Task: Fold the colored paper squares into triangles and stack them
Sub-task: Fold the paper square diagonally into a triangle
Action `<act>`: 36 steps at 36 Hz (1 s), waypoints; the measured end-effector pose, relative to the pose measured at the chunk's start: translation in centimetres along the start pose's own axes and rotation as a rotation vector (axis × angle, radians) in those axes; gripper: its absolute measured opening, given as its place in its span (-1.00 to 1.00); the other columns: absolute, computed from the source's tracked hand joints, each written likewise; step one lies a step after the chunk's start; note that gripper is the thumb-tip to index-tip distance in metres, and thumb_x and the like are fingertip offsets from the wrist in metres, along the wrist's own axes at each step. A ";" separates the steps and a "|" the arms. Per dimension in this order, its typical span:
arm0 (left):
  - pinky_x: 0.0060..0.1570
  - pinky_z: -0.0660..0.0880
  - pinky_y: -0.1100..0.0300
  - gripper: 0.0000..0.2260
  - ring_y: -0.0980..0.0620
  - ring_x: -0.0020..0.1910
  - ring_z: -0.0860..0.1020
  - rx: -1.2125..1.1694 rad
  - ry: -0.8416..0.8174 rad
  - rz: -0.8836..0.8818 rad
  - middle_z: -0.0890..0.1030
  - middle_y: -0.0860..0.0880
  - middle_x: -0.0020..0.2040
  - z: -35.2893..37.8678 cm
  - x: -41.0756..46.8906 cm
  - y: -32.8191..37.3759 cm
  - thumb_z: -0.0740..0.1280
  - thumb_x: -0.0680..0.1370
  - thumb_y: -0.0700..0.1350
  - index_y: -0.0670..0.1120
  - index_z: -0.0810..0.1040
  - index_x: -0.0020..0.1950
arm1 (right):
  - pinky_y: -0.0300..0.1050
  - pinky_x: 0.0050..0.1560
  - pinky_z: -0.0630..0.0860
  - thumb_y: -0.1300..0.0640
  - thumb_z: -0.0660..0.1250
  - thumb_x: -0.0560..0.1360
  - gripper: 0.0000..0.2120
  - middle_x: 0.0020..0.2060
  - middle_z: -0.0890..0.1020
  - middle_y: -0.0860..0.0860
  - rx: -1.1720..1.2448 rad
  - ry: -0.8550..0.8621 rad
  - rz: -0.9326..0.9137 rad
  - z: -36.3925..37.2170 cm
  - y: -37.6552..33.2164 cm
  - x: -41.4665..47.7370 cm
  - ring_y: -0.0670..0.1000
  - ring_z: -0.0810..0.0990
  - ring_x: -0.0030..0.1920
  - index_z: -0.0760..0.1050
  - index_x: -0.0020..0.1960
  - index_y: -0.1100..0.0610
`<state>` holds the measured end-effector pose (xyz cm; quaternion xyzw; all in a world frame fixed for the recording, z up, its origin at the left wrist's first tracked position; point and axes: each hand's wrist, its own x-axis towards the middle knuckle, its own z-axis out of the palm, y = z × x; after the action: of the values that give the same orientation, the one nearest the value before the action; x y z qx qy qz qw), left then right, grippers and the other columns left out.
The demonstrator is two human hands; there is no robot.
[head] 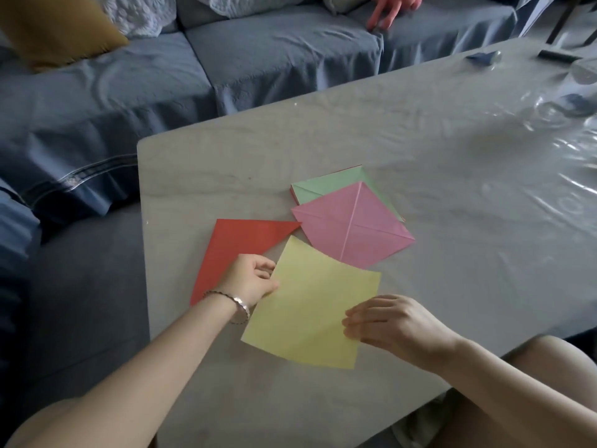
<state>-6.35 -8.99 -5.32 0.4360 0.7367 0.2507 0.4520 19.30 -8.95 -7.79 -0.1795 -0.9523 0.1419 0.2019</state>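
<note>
The yellow sheet (310, 305) lies unfolded at the near middle of the table (452, 195), slightly lifted and bowed, so its far edge curves. The left hand (255, 281) takes it at the 9 o'clock corner, fingers curled in and pinching the edge. The right hand (391, 321) holds the 3 o'clock edge with bent fingers (350, 321) laid over the paper; the thumb is hidden, so it reads as a pinch but I cannot be sure. At 10 o'clock from the sheet, and partly under the left hand, lies a red triangle (239, 245), already folded. At 1 o'clock lies a pink sheet (355, 231), opened flat with crossed creases, and it overlaps a green sheet (323, 185) beyond it. The paper looks thin, light and limp, and it bends under its own weight. It should crease readily, and it could slide on the glossy table cover. Opposite corners look like the best holds: one corner carried across to meet the other, then the fold pressed flat along the diagonal. A loose hold could let the corners drift out of line.
</note>
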 end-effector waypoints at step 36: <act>-0.07 0.43 0.43 -0.78 0.22 -0.11 0.56 0.092 0.201 0.464 0.59 0.19 -0.15 3.0 -7.1 3.3 0.38 0.46 -0.24 -0.06 0.61 0.08 | -0.43 -0.23 0.42 0.04 0.48 0.33 -0.80 -0.25 0.60 -0.29 0.417 0.547 0.890 -2.0 -3.9 4.3 -0.18 0.57 -0.23 0.50 -0.34 -0.18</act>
<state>-0.85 -13.62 -0.95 0.5861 0.6690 0.3561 0.2865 15.37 -10.29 -3.22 -0.5504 -0.6496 0.3471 0.3932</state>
